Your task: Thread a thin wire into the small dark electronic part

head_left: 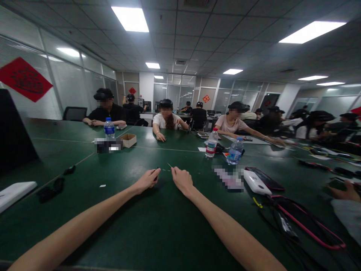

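Counter (158,233), dark green, inspected from the wearer's seat; clock directions run from the two hands, twelve pointing away. Right hand (182,180): grip clenched, thumb and finger pinching a slender pale item (169,165), its free end projecting toward eleven o'clock. The hold at one end appears intended to leave that tip exposed and steerable. Left hand (148,180): grip closed, fingers curled, a small dark piece (158,168) showing at the fingertips; its nature cannot be determined. The hands face each other, apart, presumably so both objects sit in plain sight; contact with the counter cannot be confirmed.

Containers: light-brown box (129,141) at eleven o'clock, apparently open-topped; contents not discernible. Blue-capped bottle (109,128) between ten and eleven, upright. Red-capped bottle (211,145) between one and two, upright. Second bottle (235,153), also with a blue cap, at two, upright. All three are capped, likely as a guard against spills; fill levels cannot be read. White scrap (102,186) at nine. White device (256,181) at three, probably set aside from the forearms.
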### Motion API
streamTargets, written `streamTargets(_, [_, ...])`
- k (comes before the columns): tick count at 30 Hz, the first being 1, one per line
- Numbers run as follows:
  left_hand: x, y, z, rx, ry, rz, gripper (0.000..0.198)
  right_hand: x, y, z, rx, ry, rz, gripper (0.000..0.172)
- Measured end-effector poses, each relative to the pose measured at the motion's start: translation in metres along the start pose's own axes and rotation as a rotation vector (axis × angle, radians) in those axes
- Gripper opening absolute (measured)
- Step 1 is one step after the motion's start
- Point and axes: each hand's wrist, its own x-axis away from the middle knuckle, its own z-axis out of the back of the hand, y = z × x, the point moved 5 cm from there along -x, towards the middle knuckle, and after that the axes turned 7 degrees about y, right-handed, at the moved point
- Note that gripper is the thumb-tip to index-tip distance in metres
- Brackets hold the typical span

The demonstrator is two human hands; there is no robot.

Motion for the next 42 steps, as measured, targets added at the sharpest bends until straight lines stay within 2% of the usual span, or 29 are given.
streamTargets(3, [-0.001, -0.001, 0.002, 0.073, 0.021, 0.029, 0.05, -0.002, 0.002, 0.001, -0.006, 0.008, 0.088, 0.054])
streamTargets(9, [-0.004, -0.003, 0.004, 0.161, -0.079, 0.086, 0.048, 0.006, -0.009, 0.003, -0.009, 0.037, 0.208, 0.048])
streamTargets(14, [-0.007, -0.008, 0.006, 0.229, -0.106, 0.127, 0.043, 0.007, -0.016, 0.006, -0.073, 0.07, 0.295, 0.034])
streamTargets(19, [-0.007, -0.007, 0.006, 0.243, -0.112, 0.126, 0.041, 0.009, -0.02, 0.008, -0.12, 0.08, 0.384, 0.033])
streamTargets(30, [-0.005, -0.005, 0.005, 0.177, -0.101, 0.1, 0.044, 0.01, -0.02, 0.01, -0.043, 0.073, 0.404, 0.043])
streamTargets(42, [-0.004, -0.003, 0.003, 0.129, -0.05, 0.079, 0.048, 0.009, -0.021, 0.002, -0.029, 0.057, 0.467, 0.042])
